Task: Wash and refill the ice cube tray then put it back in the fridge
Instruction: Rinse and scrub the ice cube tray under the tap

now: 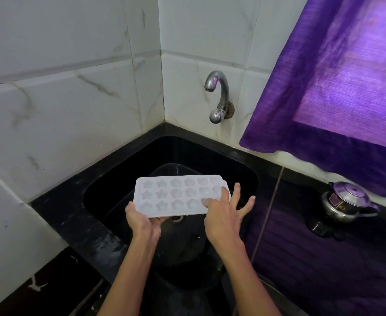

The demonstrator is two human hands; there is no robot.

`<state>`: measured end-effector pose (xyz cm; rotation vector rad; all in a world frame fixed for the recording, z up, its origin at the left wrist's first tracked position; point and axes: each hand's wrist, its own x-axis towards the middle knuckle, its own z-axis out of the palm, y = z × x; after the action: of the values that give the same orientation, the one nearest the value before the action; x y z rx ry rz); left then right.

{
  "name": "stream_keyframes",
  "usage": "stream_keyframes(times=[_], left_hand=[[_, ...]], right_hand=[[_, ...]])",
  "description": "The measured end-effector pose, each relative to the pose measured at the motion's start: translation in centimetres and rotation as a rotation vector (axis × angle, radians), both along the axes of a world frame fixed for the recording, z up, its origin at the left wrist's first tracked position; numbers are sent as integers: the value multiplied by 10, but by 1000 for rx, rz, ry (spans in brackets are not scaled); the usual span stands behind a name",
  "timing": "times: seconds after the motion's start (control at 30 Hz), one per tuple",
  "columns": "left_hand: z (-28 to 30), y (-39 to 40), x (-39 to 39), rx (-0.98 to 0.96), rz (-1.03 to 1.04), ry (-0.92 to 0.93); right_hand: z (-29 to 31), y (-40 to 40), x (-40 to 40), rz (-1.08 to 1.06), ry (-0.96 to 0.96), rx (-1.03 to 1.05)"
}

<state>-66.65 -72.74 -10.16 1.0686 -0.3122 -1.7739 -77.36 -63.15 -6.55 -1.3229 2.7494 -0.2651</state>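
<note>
A white ice cube tray (pixel 176 195) with star and flower moulds is held level over the black sink (pixel 128 169). My left hand (pixel 142 221) grips its near left corner, thumb on top and fingers underneath. My right hand (pixel 224 215) lies on the tray's right end, fingers spread and straight, the forefinger and thumb touching the moulds. The metal tap (pixel 218 96) on the tiled wall behind the sink shows no running water.
A steel pressure cooker (pixel 345 202) stands on the dark counter at the right. A purple curtain (pixel 338 83) hangs above it. White tiled walls meet in a corner behind the sink. The drain (pixel 177 218) shows just below the tray.
</note>
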Motion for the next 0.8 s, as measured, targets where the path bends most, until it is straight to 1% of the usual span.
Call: stream_keyframes(times=[0.23,0.47,0.57,0.67,0.73,0.8], left_hand=[[-4,-1,-2,8,-10,-18],[-7,-2,-3,22,2,-32],[-8,-1,-4,29,-5,-29],[-7,-1,-6,29,-11,-22],[-7,-1,-7,22,-18,-22],[-7,0,-9,20,-27,-22]], right_hand=[[-3,-2,2,-43,-8,7],[-4,1,-5,-15,-15,7],[-5,1,-7,-42,-36,-37],[-7,1,-5,-56,-44,-139],[-7,0,-4,-22,-55,-168],[-5,0,0,27,-58,-143]])
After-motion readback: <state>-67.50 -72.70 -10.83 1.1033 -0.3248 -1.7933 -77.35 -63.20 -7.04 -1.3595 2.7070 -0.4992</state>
